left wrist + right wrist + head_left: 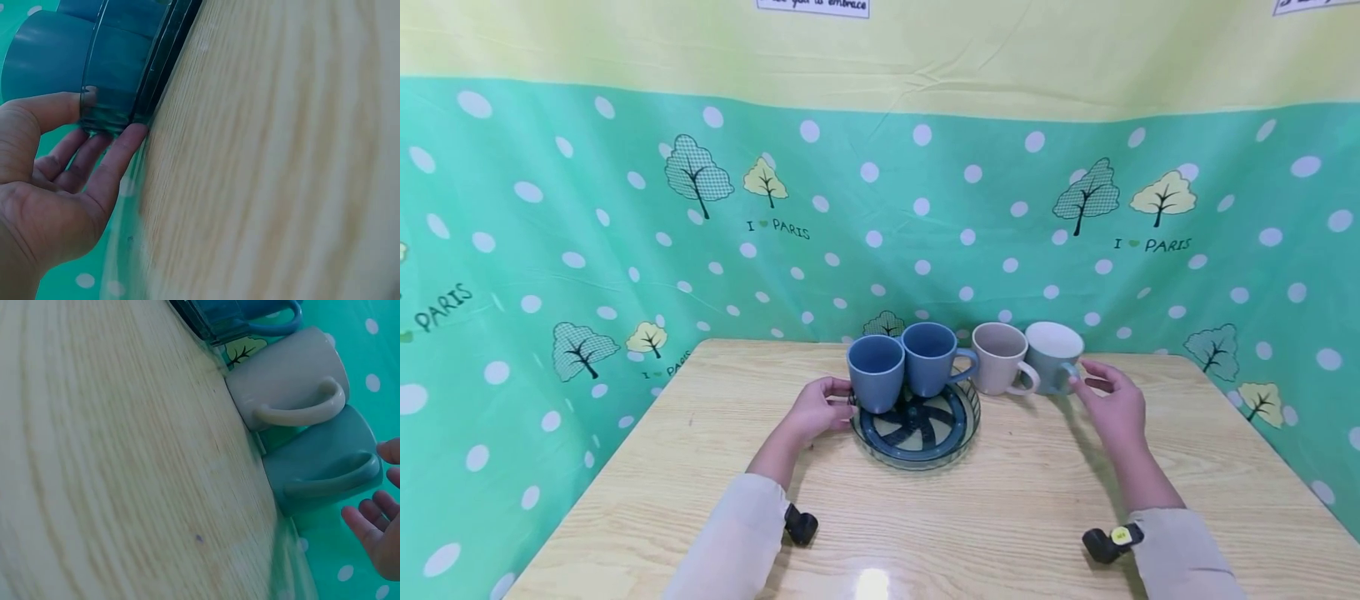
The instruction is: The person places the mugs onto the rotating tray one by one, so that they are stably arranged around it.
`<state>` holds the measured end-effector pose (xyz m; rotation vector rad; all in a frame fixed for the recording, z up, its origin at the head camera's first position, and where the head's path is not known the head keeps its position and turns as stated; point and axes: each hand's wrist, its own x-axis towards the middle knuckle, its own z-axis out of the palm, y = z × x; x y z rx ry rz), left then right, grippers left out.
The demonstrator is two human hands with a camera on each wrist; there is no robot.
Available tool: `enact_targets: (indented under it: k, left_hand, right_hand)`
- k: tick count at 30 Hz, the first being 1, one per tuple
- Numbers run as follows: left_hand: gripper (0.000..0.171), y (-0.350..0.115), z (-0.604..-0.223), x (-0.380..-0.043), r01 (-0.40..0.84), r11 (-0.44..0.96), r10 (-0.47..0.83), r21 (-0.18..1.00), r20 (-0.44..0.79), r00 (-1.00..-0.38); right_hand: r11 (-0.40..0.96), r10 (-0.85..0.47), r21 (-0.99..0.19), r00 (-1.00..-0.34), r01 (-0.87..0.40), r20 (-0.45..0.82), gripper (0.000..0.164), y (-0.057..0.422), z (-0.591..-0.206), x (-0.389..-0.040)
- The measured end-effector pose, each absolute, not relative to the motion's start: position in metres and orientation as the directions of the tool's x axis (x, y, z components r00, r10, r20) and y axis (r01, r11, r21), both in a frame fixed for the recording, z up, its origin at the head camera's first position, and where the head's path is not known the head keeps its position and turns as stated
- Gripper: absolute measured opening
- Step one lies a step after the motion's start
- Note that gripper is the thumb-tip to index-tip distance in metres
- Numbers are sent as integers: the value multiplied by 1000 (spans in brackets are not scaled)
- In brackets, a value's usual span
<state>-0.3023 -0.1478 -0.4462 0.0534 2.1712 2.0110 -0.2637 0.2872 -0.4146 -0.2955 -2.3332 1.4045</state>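
Note:
A round clear glass tray with a dark swirl pattern sits on the table. My left hand pinches its left edge, thumb over the rim and fingers underneath, as the left wrist view shows. Two blue mugs stand in the tray: a left one close to that hand and a right one with its handle to the right. Beside the tray is a pinkish-beige mug, then a grey-green mug with a white inside. At that last mug's handle is my right hand, fingers spread and not curled round it.
The wooden table runs up to a green dotted cloth hanging behind the mugs and along both sides. The mugs stand in a row near the table's back edge. A black wrist camera sits at the left cuff.

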Motion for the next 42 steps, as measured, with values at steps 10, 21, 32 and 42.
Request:
enact_targets:
  k: [10,21,32,42]
  left_hand:
    - [45,-148,-447,-298,-111,56,152,992,-119,-981]
    - [49,-148,-447,-292,-135,28,151,990,-138,-979]
    - [45,-145,-447,-283,-131,13,164,991,-131,-978]
    - [44,-146,-448,-276,-117,28,137,993,-120,-983]
  right_hand:
    - [425,312,-905,-938,-3,150,55,295,-419,-268]
    - [391,254,-920,-965,35,71,59,296,-420,-270]
    - [193,280,-980,-960,40,16,50,288,-421,-275]
    - [114,339,-993,-941,41,0,46,282,-421,-274]
